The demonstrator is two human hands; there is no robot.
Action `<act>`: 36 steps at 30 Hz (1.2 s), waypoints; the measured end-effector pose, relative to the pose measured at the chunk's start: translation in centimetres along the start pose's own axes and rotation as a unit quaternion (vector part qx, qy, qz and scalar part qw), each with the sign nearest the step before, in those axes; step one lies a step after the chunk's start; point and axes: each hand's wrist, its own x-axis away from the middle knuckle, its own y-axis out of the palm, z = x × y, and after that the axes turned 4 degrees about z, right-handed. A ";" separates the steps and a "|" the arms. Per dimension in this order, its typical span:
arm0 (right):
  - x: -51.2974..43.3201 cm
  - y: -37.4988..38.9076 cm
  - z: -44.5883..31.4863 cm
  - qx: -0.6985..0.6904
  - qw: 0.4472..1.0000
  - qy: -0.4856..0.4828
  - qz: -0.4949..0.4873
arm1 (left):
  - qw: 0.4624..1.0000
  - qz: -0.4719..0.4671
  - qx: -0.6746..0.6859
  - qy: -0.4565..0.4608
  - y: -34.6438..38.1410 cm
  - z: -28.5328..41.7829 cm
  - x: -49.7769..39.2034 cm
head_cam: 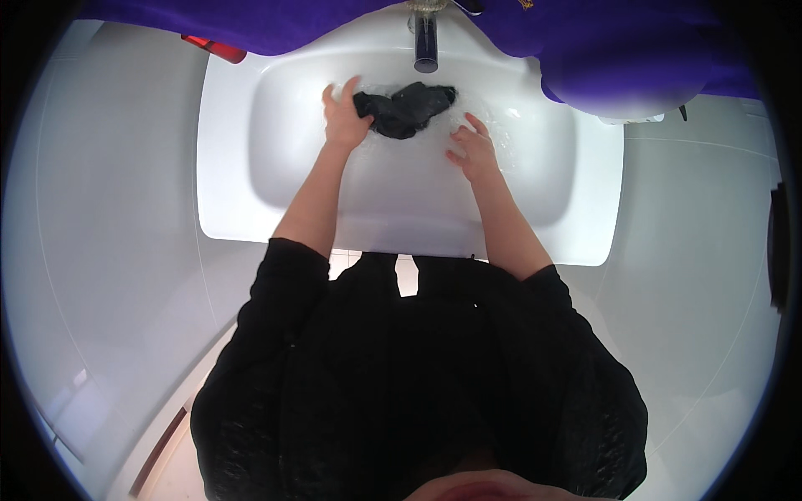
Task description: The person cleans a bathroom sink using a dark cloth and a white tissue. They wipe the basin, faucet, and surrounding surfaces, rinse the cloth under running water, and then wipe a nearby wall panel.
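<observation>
A bunched black wet cloth (404,109) lies in the white washbasin (407,188), below the dark faucet spout (426,47). My left hand (344,122) is at the cloth's left end, fingers spread, its thumb against the fabric edge. Just right of the cloth, my right hand (474,147) hovers over or rests in the basin with its fingers apart and bent. It appears to hold nothing. Water glistens around the cloth and beside my right hand.
Purple fabric (250,25) drapes behind the basin, with a rounded purple-covered bulge (620,69) at right. A red container (216,49) sits by the back left corner. Part of a white item (633,119) shows under the bulge. Tiled walls (113,188) flank both sides.
</observation>
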 end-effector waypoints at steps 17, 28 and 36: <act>0.2 2.1 1.1 -0.295 0.933 0.085 -0.187 | 0.992 -0.018 0.029 0.123 1.0 11.3 7.3; 0.2 -0.1 -0.1 -0.106 0.990 0.086 -0.038 | 0.970 -0.130 0.197 -0.055 4.2 6.4 5.5; -1.0 -1.7 1.8 -0.391 0.878 0.030 -0.274 | 0.961 -0.209 0.132 0.122 -0.3 17.0 11.3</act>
